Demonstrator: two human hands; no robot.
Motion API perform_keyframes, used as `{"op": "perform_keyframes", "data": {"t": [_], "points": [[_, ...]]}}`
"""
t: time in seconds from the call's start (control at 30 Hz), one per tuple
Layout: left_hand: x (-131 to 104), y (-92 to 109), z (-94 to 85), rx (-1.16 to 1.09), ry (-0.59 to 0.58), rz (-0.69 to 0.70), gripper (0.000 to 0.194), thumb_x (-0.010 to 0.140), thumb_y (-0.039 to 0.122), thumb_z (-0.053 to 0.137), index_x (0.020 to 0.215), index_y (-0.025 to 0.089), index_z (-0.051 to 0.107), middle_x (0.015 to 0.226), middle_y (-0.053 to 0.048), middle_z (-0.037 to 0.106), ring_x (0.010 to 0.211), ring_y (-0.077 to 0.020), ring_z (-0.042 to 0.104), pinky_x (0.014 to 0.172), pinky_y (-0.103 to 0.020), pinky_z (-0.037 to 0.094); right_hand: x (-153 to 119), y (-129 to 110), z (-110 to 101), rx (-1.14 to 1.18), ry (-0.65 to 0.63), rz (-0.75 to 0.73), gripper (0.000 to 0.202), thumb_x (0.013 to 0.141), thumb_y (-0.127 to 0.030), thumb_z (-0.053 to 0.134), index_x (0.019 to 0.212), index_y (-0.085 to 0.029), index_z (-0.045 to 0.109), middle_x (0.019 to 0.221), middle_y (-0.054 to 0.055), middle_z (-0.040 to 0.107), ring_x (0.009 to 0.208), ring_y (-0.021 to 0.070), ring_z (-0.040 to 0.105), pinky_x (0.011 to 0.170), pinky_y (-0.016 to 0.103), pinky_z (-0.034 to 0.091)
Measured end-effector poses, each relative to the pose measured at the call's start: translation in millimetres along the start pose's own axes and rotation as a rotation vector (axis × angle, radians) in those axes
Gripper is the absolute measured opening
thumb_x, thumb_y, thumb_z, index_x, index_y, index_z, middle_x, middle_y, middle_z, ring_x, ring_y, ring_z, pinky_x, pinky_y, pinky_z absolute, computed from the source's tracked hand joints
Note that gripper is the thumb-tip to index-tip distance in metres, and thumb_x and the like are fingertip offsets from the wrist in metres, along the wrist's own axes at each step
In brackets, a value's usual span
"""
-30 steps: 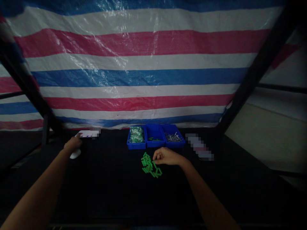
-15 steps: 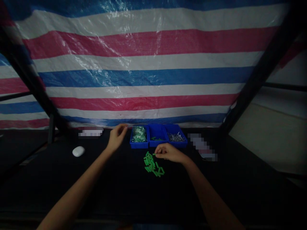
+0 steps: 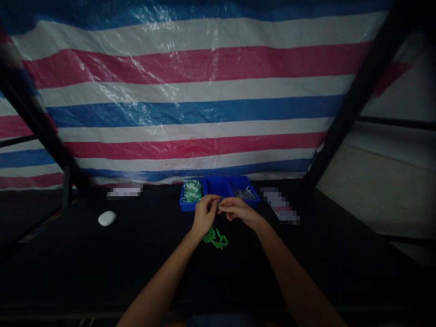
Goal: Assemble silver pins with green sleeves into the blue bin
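Observation:
My left hand (image 3: 205, 213) and my right hand (image 3: 239, 211) meet fingertip to fingertip in front of the blue bins. Both are closed in a pinch. A tiny piece, partly hidden, sits between the fingertips; what the left fingers grip is too small to tell. The right fingers are pinched on a small green piece (image 3: 219, 206). Below the hands, a loose pile of green pieces (image 3: 218, 240) lies on the black table, partly covered by my left hand. Behind the hands, the left blue bin (image 3: 188, 207) holds green pieces in clear plastic, and the right one (image 3: 255, 205) holds metal pins (image 3: 243, 193).
A white rounded object (image 3: 107, 218) lies on the black table (image 3: 68, 263) at the left. Two blurred flat items rest farther back, one left (image 3: 124, 191) and one right (image 3: 281, 205). A striped sheet (image 3: 190, 109) hangs behind, between dark posts.
My left hand has moved right and down from beside the bins to meet my right hand. My right hand has lifted slightly from beside the green pile. The view has shifted a little.

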State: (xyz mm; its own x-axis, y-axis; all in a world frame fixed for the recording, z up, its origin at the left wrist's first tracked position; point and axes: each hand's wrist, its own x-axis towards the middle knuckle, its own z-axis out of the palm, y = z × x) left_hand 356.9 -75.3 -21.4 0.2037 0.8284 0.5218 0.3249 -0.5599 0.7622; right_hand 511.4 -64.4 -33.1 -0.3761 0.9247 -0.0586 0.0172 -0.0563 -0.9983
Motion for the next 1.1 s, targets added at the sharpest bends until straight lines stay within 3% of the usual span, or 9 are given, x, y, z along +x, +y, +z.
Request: {"op": "perform_keyframes", "data": {"t": [0.27, 0.67, 0.83, 1.1], "points": [[2.0, -16.1, 6.2, -0.247, 0.009, -0.135, 0.023, 0.075, 0.031, 0.055, 0.090, 0.015, 0.060, 0.079, -0.006, 0.062, 0.070, -0.0132, 0.057, 0.063, -0.024, 0.045, -1.9, -1.1, 0.8, 0.078, 0.027, 0.034, 0.022, 0.068, -0.030, 0.062, 0.083, -0.016, 0.056, 0.076, 0.004, 0.067, 0.044, 0.0050, 0.049, 0.046, 0.018, 0.039], [5.4, -15.2, 7.8, -0.442, -0.006, -0.212, 0.024, 0.070, 0.031, 0.061, 0.083, 0.012, 0.057, 0.069, -0.004, 0.060, 0.062, -0.0114, 0.057, 0.061, -0.025, 0.046, 1.6, 3.3, -2.0, 0.063, 0.013, -0.002, 0.023, 0.066, -0.031, 0.065, 0.082, -0.016, 0.058, 0.075, 0.002, 0.064, 0.046, 0.0049, 0.051, 0.047, 0.018, 0.040], [5.7, -16.4, 7.4, -0.400, 0.008, -0.180, 0.025, 0.066, 0.030, 0.065, 0.082, 0.012, 0.058, 0.067, -0.003, 0.060, 0.063, -0.0111, 0.057, 0.063, -0.024, 0.045, 3.2, 4.7, -2.8, 0.060, 0.081, -0.035, 0.025, 0.061, -0.029, 0.068, 0.081, -0.016, 0.060, 0.060, -0.003, 0.059, 0.045, 0.0059, 0.051, 0.046, 0.018, 0.039], [1.4, -17.0, 9.1, -0.340, -0.017, -0.184, 0.031, 0.067, 0.033, 0.064, 0.090, 0.013, 0.056, 0.064, -0.001, 0.061, 0.056, -0.0091, 0.054, 0.054, -0.020, 0.040, 4.4, 2.3, -6.0, 0.082, 0.196, -0.099, 0.024, 0.061, -0.030, 0.067, 0.080, -0.017, 0.062, 0.058, -0.002, 0.059, 0.047, 0.0076, 0.052, 0.047, 0.020, 0.038]]}}
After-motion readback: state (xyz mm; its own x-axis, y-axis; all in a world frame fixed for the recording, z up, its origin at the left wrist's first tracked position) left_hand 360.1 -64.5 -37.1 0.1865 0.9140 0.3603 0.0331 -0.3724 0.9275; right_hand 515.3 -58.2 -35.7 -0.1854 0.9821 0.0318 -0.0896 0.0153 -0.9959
